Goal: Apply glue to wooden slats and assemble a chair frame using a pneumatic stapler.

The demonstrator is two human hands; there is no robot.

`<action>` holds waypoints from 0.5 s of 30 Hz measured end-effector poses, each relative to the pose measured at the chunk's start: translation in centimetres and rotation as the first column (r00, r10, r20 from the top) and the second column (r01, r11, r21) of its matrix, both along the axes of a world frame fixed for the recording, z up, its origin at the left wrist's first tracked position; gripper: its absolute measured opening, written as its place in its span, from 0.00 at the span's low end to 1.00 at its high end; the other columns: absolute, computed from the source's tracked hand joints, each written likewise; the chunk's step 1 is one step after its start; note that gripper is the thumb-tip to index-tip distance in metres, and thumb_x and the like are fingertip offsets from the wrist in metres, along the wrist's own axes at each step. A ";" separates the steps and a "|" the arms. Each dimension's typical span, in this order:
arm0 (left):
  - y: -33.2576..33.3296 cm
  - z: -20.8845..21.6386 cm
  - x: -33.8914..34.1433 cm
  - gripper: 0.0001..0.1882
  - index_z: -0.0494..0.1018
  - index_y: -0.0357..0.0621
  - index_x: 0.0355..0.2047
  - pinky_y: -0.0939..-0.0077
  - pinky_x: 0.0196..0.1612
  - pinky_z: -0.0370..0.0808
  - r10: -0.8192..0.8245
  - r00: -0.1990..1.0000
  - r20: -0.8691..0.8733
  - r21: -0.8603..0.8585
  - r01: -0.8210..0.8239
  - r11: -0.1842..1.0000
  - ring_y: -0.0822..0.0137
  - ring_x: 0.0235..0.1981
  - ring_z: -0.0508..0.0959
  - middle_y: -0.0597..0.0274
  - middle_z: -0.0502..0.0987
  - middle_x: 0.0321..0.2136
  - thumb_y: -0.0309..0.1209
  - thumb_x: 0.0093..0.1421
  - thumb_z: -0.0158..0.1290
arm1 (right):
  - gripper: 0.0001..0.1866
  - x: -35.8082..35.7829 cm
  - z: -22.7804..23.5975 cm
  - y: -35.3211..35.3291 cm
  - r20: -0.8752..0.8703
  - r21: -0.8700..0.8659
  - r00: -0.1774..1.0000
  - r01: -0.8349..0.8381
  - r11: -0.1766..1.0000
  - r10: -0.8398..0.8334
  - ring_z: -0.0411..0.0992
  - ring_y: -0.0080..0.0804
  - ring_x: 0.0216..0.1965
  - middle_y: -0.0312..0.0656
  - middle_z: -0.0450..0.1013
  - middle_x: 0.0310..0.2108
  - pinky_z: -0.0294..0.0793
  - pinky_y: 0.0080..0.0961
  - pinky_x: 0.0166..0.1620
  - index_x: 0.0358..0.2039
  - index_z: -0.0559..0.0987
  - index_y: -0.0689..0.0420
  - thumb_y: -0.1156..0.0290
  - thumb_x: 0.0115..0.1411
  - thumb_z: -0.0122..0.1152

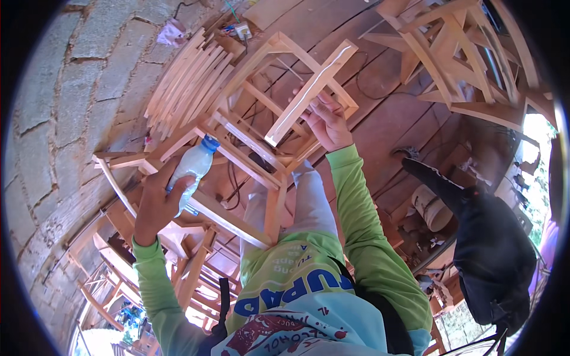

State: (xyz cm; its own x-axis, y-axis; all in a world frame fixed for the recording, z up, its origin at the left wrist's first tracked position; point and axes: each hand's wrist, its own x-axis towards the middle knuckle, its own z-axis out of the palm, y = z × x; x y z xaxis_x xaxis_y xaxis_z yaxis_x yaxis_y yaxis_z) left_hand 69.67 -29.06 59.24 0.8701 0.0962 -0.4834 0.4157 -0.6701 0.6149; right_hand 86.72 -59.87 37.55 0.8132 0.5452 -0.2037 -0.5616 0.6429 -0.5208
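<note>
My left hand (155, 204) is wrapped around a clear plastic bottle (196, 163) with a blue cap and pale contents. The bottle is tilted, cap end up and to the right. In my right hand (328, 121) is a flat wooden slat (312, 94), held between thumb and fingers. A wavy white line, like glue, runs along most of the slat's face. Below and behind both hands stands a bare wooden chair frame (237, 160), close in front of my legs. The slat is held above part of this frame and hides some of it.
A stack of wooden strips (189, 89) leans by the block wall (62, 113) at the left. More wooden frames (457, 59) stand at the far right. A white bucket (432, 207) and a large black object (496, 255) are at the right. Cables lie on the floor.
</note>
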 end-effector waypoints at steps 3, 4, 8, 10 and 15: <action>-0.1 -1.0 -1.2 0.20 0.72 0.37 0.56 0.70 0.40 0.76 0.026 0.999 0.023 -0.029 -0.025 0.999 0.59 0.34 0.81 0.47 0.80 0.35 0.31 0.66 0.57 | 0.23 0.3 -1.0 -0.8 0.027 -0.024 0.998 -0.060 0.998 0.061 0.71 0.52 0.61 0.53 0.73 0.59 0.69 0.49 0.65 0.62 0.72 0.61 0.71 0.68 0.59; 0.1 -1.2 -1.6 0.20 0.71 0.37 0.56 0.70 0.41 0.77 0.030 0.998 0.061 -0.038 -0.028 0.999 0.59 0.34 0.81 0.48 0.81 0.36 0.31 0.66 0.57 | 0.22 0.2 -1.4 -1.3 0.010 -0.023 0.997 -0.077 0.997 0.077 0.72 0.52 0.60 0.54 0.73 0.58 0.70 0.49 0.64 0.61 0.72 0.62 0.72 0.68 0.59; 1.5 -2.1 -3.1 0.19 0.72 0.34 0.56 0.70 0.43 0.76 0.090 0.989 0.117 -0.090 -0.080 0.993 0.63 0.36 0.79 0.50 0.81 0.36 0.30 0.67 0.56 | 0.21 0.0 -3.5 -3.9 0.064 -0.228 0.992 -0.093 0.969 0.110 0.75 0.49 0.56 0.53 0.76 0.55 0.76 0.44 0.59 0.59 0.73 0.64 0.74 0.66 0.58; 2.3 -2.7 -4.1 0.18 0.73 0.34 0.54 0.71 0.43 0.75 0.163 0.972 0.168 -0.106 -0.146 0.984 0.67 0.36 0.78 0.53 0.81 0.37 0.28 0.66 0.56 | 0.21 1.6 -5.5 -6.1 0.081 -0.512 0.987 -0.078 0.856 0.139 0.77 0.44 0.53 0.50 0.77 0.52 0.77 0.40 0.57 0.59 0.74 0.64 0.74 0.66 0.58; 3.2 -4.3 -5.8 0.18 0.72 0.34 0.54 0.70 0.41 0.76 0.176 0.973 0.148 -0.038 -0.173 0.984 0.64 0.35 0.79 0.51 0.81 0.36 0.29 0.67 0.55 | 0.14 9.8 -14.3 -10.1 0.200 -0.890 0.908 0.011 0.455 0.369 0.78 0.29 0.38 0.41 0.80 0.37 0.80 0.28 0.43 0.49 0.81 0.61 0.75 0.64 0.55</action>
State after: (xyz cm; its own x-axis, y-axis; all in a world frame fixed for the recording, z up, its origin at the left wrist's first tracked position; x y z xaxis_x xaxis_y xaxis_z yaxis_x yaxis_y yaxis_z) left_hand 63.89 -25.85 54.92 0.9038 0.2429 -0.3523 0.4265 -0.5795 0.6945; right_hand 96.54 -69.96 23.28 0.8296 0.3828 -0.4064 -0.2846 -0.3363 -0.8977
